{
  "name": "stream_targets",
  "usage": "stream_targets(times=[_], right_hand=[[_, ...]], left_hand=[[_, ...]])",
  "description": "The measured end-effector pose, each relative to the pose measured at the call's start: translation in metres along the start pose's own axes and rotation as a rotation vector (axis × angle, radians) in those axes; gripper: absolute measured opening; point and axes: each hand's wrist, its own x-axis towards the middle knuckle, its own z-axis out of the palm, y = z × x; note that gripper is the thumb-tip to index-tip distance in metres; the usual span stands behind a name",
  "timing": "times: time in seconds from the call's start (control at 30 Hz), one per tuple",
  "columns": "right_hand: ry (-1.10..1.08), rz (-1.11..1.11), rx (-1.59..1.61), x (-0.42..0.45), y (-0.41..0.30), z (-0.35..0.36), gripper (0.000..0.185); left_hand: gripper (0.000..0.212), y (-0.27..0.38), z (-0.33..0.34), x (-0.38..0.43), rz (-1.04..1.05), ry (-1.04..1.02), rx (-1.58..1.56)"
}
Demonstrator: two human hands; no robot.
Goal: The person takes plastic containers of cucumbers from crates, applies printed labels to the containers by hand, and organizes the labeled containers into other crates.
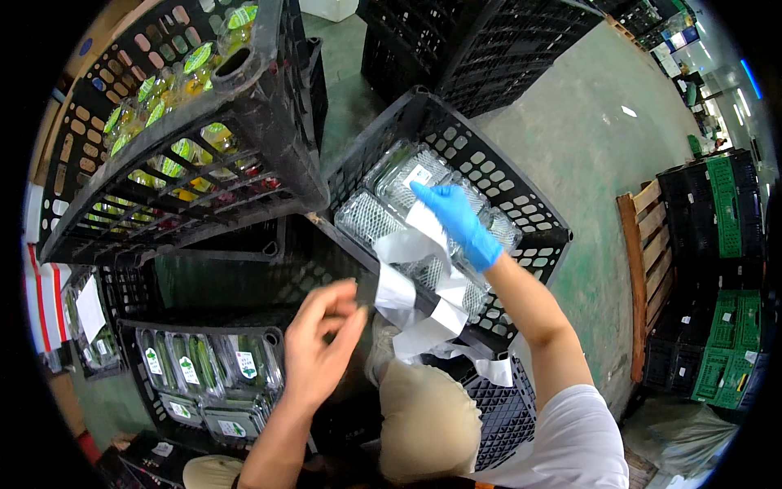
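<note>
My right hand [452, 217], in a blue glove, is over a black plastic crate [513, 177] that holds clear plastic clamshell boxes [366, 217]. A long, curling white label strip [421, 244] runs from this hand over the crate's near rim and down past my knee. Its fingertips are beside a white printed label [417, 176] on one box. White netting or a mesh pattern shows in the boxes; their contents are hard to make out. My left hand [324, 342], bare and slightly blurred, hovers left of the strip with its fingers apart and nothing visible in them.
At upper left, a raised black crate [263, 116] holds packs of fruit with green labels. Packaged cucumbers [195, 360] fill another crate at lower left. Stacked black crates [464, 49] stand behind. A wooden pallet [641, 263] and green crates [730, 348] are at right.
</note>
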Motion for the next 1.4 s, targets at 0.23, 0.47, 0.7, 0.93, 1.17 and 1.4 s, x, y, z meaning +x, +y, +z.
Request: stream_targets(times=[0.23, 0.47, 0.7, 0.93, 1.17, 1.4], right_hand=[[-0.118, -0.293, 0.142, -0.096, -0.026, 0.021, 0.021], [-0.302, -0.128, 0.193, -0.119, -0.025, 0.013, 0.028], [-0.266, -0.121, 0.335, -0.124, -0.034, 0.020, 0.025], [-0.205, 0.016, 0.276, -0.124, -0.022, 0.003, 0.017], [0.042, 0.168, -0.024, -0.036, 0.036, -0.097, 0.029], [0.041, 0.216, -0.078, 0.023, 0.092, -0.113, 0.026]], left_hand=[[0.017, -0.030, 0.061, 0.039, -0.150, -0.052, -0.576], [0.011, -0.041, 0.060, 0.026, -0.057, 0.038, -0.447], [0.011, -0.038, 0.060, 0.024, -0.074, 0.026, -0.461], [0.014, -0.041, 0.075, 0.019, -0.189, -0.006, -0.414], [0.015, -0.061, 0.070, 0.011, -0.256, -0.129, -0.325], [0.014, -0.077, 0.056, 0.007, -0.318, -0.110, -0.298]])
